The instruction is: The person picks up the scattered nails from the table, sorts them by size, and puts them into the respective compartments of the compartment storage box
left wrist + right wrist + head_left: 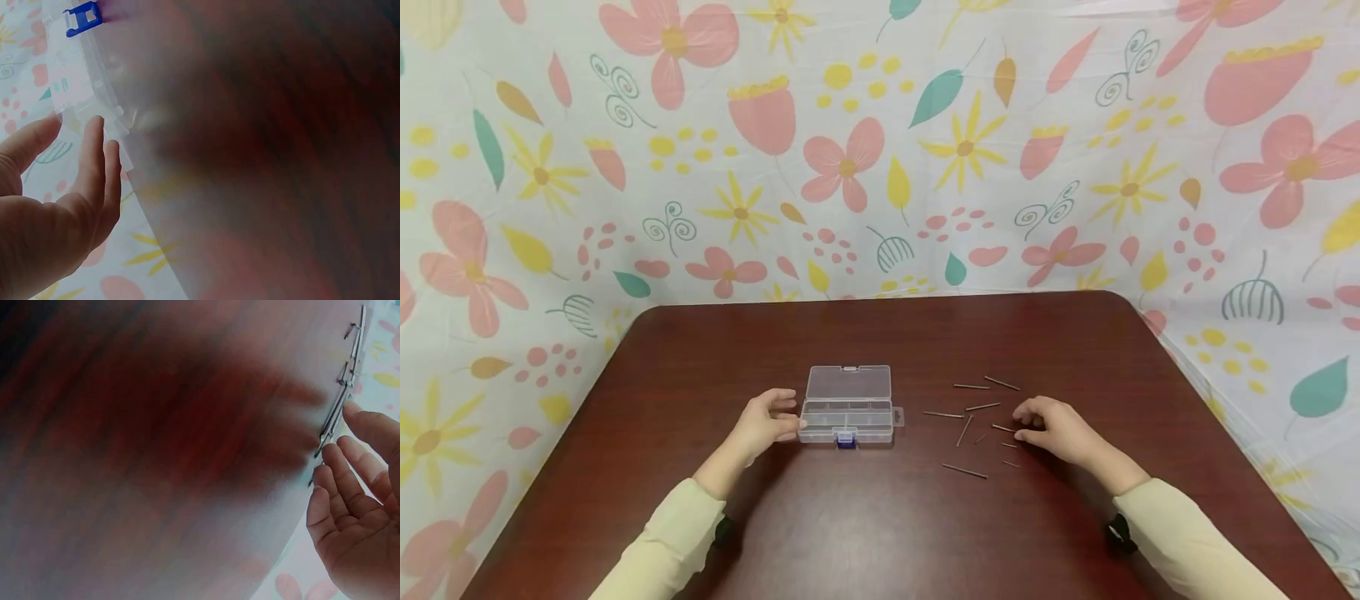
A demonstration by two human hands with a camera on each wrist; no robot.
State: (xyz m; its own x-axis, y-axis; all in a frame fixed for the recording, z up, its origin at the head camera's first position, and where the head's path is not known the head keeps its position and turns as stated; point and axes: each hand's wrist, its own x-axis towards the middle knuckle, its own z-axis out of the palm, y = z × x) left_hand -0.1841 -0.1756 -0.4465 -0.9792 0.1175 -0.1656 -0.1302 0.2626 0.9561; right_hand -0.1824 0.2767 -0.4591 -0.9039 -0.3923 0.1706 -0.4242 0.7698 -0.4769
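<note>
A clear plastic compartment box [847,421] stands on the table with its lid [848,382] raised at the back and a blue latch [846,438] at the front. My left hand [766,425] is at the box's left end, its thumb at the front left corner and its fingers extended. In the left wrist view, those fingers [94,150] look fairly straight. My right hand [1060,429] hovers beside a nail [1003,427], fingers loosely bent; whether it touches the nail I cannot tell. Several more nails [965,471] of different lengths lie scattered between box and right hand.
The dark red-brown table [730,342] has rounded far corners. Behind it and at both sides hangs a white cloth [880,150] printed with flowers and leaves. A small hanging tab [898,417] sticks out from the box's right end.
</note>
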